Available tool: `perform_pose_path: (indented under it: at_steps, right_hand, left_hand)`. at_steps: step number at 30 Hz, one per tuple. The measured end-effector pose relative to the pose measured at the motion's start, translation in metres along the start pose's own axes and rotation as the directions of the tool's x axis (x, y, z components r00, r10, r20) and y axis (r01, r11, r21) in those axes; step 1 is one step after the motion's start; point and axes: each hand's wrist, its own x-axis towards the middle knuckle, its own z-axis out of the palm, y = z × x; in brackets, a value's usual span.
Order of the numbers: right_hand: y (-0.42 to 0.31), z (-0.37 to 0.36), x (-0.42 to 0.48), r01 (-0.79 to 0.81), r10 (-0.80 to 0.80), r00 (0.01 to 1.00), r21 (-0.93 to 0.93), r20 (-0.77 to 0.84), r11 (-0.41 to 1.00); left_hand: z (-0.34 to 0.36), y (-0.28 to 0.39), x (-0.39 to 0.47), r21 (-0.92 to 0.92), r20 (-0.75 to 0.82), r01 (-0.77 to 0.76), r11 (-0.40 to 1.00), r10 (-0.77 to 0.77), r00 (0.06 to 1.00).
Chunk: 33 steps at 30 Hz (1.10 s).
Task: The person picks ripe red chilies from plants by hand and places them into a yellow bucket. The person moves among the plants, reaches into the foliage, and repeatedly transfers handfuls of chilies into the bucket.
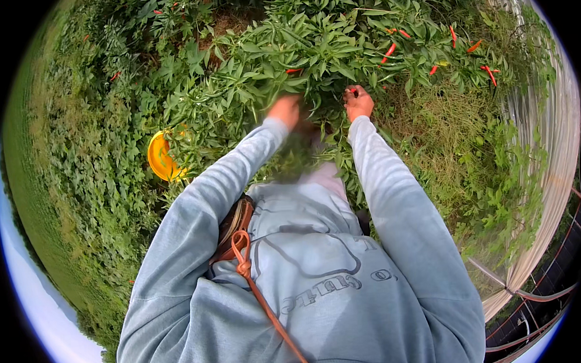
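Note:
Chili pepper plants [324, 50] with dense green leaves spread before me. My right hand [359, 104] is closed beside the lower foliage, and a bit of a red chili pepper [354, 91] shows at its fingers. Blurred, my left hand [286, 109] reaches in among the leaves; its fingertips are hidden, so its hold cannot be made out. Just right of it hangs a curved green chili pepper [315, 105]. Above the left hand another red chili pepper [294, 71] shows among the leaves. More red chili peppers [388, 53] hang at the upper right.
A yellow plastic container [160, 157] stands left of my left forearm, partly behind leaves. Translucent plastic sheeting [552, 124] on a metal frame runs along the right. Dry, tangled weeds [432, 123] lie right of my right hand. A brown bag [234, 226] with a cord hangs at my waist.

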Motion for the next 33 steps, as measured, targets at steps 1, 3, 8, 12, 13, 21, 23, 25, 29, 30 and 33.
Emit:
perform_pose_path:
  at_steps: [1, 3, 8, 12, 13, 21, 23, 25, 29, 30, 33]
  right_hand:
    - [0.003, -0.003, 0.004, -0.073, 0.069, 0.997, 0.118, 0.037, 0.99]
    - [0.007, -0.013, 0.018, -0.228, 0.193, 0.972, 0.339, 0.134, 0.913]
    - [0.025, -0.037, 0.041, -0.406, 0.351, 0.914, 0.408, 0.204, 0.818]
    - [0.022, -0.047, 0.045, -0.532, 0.423, 0.83, 0.286, 0.364, 0.797]
    - [0.031, -0.057, 0.046, -0.583, 0.44, 0.786, 0.284, 0.435, 0.761]
    - [0.072, -0.139, 0.045, -0.703, 0.593, 0.69, 0.581, 0.416, 0.41]
    - [0.081, -0.145, 0.047, -0.695, 0.589, 0.699, 0.578, 0.405, 0.428]
    - [0.1, -0.15, 0.052, -0.686, 0.523, 0.72, 0.58, 0.455, 0.44]
    - [0.075, -0.113, 0.061, -0.595, 0.532, 0.789, 0.165, 0.308, 0.786]
    - [0.096, -0.101, 0.07, -0.407, 0.389, 0.896, 0.046, 0.213, 0.912]
    - [0.159, -0.065, 0.099, 0.027, 0.015, 0.993, -0.338, 0.121, 0.941]
  left_hand:
    - [0.011, -0.008, 0.012, 0.035, -0.024, 0.013, 0.999, -0.012, 1.0]
    - [0.023, 0.0, 0.034, 0.226, 0.111, 0.22, 0.949, -0.249, 0.962]
    - [0.048, 0.017, 0.06, 0.093, 0.031, 0.558, 0.824, -0.563, 0.826]
    - [0.068, -0.036, 0.065, 0.012, -0.08, 0.46, 0.888, -0.458, 0.886]
    - [0.071, -0.029, 0.065, 0.013, -0.089, 0.37, 0.929, -0.367, 0.926]
    - [0.026, 0.048, 0.054, -0.313, 0.178, 0.589, 0.745, -0.563, 0.807]
    - [0.019, 0.008, 0.058, -0.442, 0.269, 0.559, 0.702, -0.49, 0.829]
    - [0.019, -0.021, 0.062, -0.37, 0.298, 0.504, 0.78, -0.414, 0.86]
    - [0.004, -0.038, 0.066, -0.612, 0.465, 0.67, 0.421, -0.493, 0.735]
    - [0.004, -0.035, 0.069, -0.555, 0.457, 0.671, 0.491, -0.494, 0.739]
    - [0.006, 0.02, 0.082, -0.339, 0.28, 0.676, 0.654, -0.616, 0.736]
